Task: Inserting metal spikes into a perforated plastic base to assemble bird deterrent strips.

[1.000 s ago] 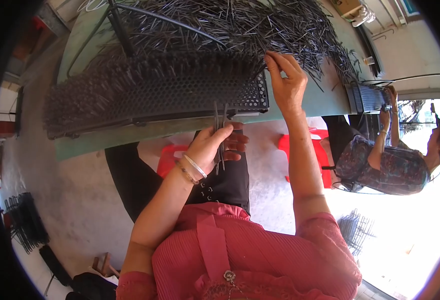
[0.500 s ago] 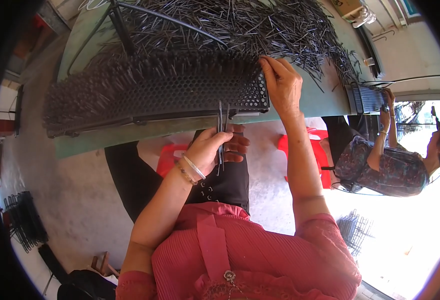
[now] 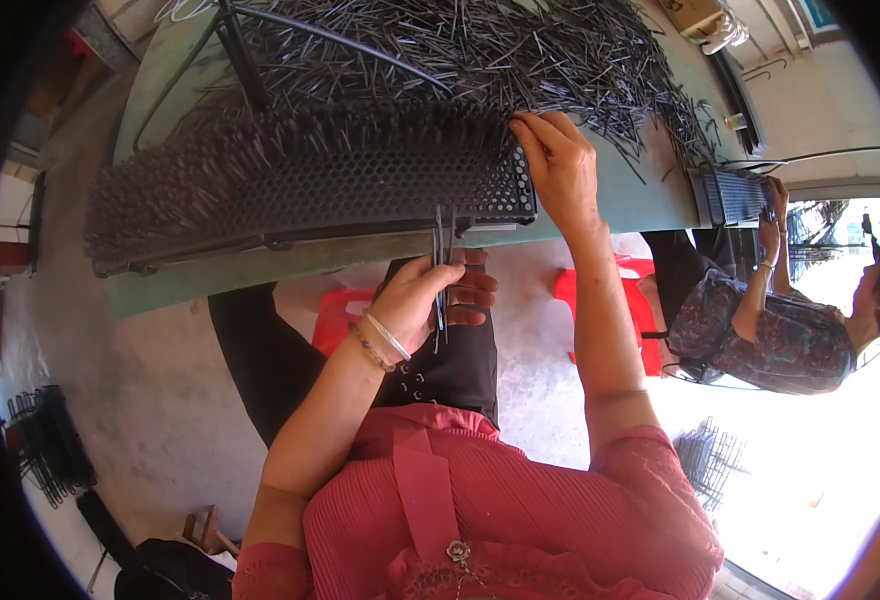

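Observation:
A long black perforated rack (image 3: 380, 185) lies along the near edge of the table, with thin dark strips standing up in most of its holes. At its right end several round holes (image 3: 515, 185) are bare. My left hand (image 3: 418, 292) is below the rack's front edge, thumb and fingers closed around a small bunch of thin dark strips (image 3: 439, 240) whose upper ends reach the rack's edge. My right hand (image 3: 566, 172) is at the rack's upper right corner, thumb and fingertips pinched by the last standing strips. What lies between those fingertips is too small to tell.
A big heap of loose dark strips (image 3: 520, 60) covers the back of the green table (image 3: 630, 210). A black metal frame (image 3: 245, 65) rises at the back left. At right, a co-worker (image 3: 760, 325) handles another rack (image 3: 730, 197). Red stools (image 3: 615, 290) stand beneath.
My right hand has shifted slightly left along the rack's top edge. The left hand and its bunch of strips have stayed nearly in place.

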### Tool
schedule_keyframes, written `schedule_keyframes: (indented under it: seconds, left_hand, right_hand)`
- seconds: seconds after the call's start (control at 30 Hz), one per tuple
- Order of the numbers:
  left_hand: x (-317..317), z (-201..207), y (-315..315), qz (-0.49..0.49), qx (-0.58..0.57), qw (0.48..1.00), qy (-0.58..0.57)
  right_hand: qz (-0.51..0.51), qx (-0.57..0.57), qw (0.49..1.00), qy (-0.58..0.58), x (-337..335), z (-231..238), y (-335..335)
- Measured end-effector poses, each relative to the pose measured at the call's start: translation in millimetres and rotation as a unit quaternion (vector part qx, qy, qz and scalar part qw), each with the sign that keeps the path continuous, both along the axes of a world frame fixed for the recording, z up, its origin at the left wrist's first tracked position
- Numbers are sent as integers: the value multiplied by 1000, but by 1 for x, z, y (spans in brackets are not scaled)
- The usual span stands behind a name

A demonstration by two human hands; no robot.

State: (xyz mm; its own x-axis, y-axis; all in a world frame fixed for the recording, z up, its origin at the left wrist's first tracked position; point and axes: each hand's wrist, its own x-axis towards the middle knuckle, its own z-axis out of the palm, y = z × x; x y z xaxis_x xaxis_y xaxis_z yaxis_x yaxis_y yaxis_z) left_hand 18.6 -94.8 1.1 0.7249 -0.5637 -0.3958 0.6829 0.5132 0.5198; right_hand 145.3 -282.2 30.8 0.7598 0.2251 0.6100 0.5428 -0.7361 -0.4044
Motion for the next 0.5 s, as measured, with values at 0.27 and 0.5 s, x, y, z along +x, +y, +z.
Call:
schedule_keyframes:
  seconds: [0.27,0.5]
  left_hand:
    - [-2,-1,0,-4,11,1000,2]
    - [-1,1,-2,-4,14,1000,1]
  right_hand:
    - [-13,2,998,58,-6,12,5]
    - [48,27,996,66,4,11,-4]
